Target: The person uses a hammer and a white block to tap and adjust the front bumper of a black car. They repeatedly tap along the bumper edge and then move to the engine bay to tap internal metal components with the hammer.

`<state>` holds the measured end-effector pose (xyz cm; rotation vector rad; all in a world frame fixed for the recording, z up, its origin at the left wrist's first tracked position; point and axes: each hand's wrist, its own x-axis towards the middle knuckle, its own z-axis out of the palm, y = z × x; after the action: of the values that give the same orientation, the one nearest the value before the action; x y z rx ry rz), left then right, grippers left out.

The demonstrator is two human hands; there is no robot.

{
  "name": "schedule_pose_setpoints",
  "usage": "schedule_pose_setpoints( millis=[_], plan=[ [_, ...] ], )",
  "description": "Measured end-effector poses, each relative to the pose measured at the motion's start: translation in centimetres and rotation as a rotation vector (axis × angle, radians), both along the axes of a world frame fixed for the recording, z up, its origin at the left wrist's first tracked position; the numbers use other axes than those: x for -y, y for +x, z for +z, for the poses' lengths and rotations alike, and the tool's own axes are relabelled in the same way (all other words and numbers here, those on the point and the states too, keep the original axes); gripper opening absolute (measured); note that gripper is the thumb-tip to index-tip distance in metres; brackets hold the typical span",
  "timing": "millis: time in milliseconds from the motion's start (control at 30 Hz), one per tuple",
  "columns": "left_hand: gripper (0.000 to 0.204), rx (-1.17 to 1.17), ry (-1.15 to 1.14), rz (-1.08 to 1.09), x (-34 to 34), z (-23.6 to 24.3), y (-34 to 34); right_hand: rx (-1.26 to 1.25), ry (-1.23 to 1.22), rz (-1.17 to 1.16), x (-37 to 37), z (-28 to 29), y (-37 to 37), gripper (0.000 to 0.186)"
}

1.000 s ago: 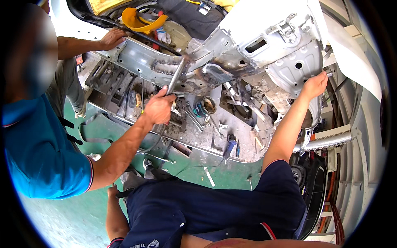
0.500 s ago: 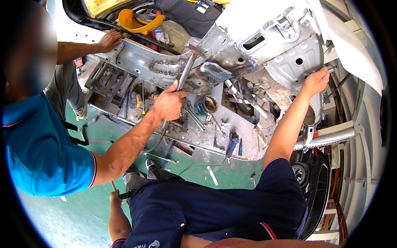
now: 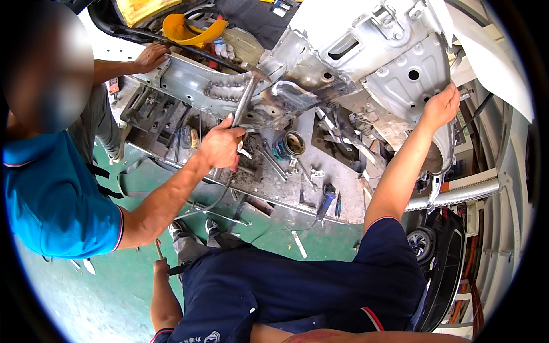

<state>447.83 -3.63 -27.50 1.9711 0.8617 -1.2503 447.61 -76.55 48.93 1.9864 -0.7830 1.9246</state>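
Note:
My right arm stretches out to the right, and my right hand [image 3: 441, 107] is closed at the edge of a grey sheet-metal car body panel [image 3: 394, 83] with round holes. Low at the left, my left hand [image 3: 162, 266] hangs beside my body, wrapped round a thin brown stick-like handle [image 3: 158, 249]; its other end is hard to make out. Left of me, a co-worker in a blue shirt grips a hammer [image 3: 246, 98] in one hand [image 3: 222, 146]. Its head is at the bare metal sill [image 3: 189, 80], which carries rows of weld marks. The co-worker's other hand [image 3: 151, 57] rests on the sill.
Below the sill, a metal platform [image 3: 269, 188] holds a round can [image 3: 290, 144], a blue power tool [image 3: 326, 201] with a cord, and several hand tools. A yellow face-shield headpiece [image 3: 191, 31] lies inside the car body. A chain lies along a silver tube [image 3: 474, 193] at the right.
The co-worker's hammer and hand have shifted a little left in the picture, and the view has moved slightly. My hands keep almost the same places.

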Motion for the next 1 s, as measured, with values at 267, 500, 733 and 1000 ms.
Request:
schedule_pose_setpoints(
  millis=[267, 500, 733, 1000],
  plan=[
    [0.037, -0.039, 0.04, 0.084, 0.4, 0.7, -2.4, -0.001, -0.02, 0.046, 0.4, -0.2, -0.4, 0.038],
    [0.043, -0.006, 0.015, 0.143, 2.2, 1.3, -6.3, -0.049, -0.066, 0.09, 1.2, -0.2, -1.3, 0.034],
    [0.045, 0.092, -0.091, 0.32, 1.4, 2.6, -9.7, -0.037, -0.078, 0.13, 1.7, -0.3, -1.3, 0.032],
    [0.033, -0.029, -0.159, 0.559, 0.5, 1.7, -7.4, -0.065, -0.035, 0.124, 2.1, -0.1, -2.0, 0.03]
  ],
)
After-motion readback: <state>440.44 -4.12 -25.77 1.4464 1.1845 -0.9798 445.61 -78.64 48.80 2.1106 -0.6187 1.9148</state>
